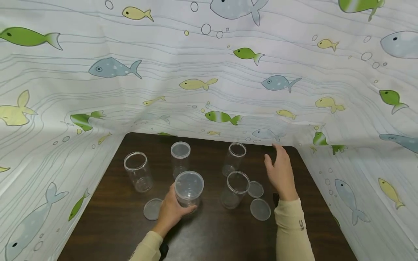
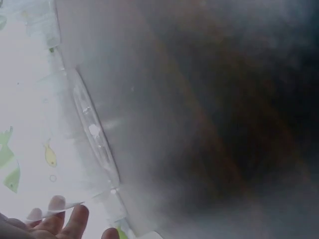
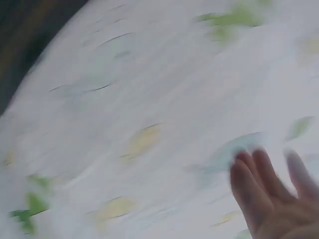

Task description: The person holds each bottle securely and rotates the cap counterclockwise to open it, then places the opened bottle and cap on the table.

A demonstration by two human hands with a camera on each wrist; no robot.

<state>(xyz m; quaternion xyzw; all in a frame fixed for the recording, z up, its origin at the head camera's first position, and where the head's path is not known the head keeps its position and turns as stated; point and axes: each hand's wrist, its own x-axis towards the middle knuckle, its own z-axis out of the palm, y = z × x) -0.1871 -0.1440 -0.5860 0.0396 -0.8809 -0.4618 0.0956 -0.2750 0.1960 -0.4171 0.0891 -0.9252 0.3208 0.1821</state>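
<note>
My left hand (image 1: 173, 207) grips a clear plastic jar (image 1: 188, 195) from its left side, the thumb across the near side. A translucent lid (image 1: 189, 181) covers this jar's mouth. In the left wrist view, the fingers (image 2: 75, 221) show at the bottom left. My right hand (image 1: 281, 172) is raised at the right, holding nothing, its thumb apart from its fingers. In the right wrist view its fingers (image 3: 254, 181) are blurred. Nearest to it are two loose lids (image 1: 260, 209) and an uncovered jar (image 1: 232, 192).
Behind the held jar stands another lidded jar (image 1: 180, 157). Uncovered jars stand at the left (image 1: 138, 174) and the back right (image 1: 233, 161). A loose lid (image 1: 151, 209) lies by the left hand. A fish-print sheet (image 1: 196, 61) walls the dark wooden table (image 1: 212, 235).
</note>
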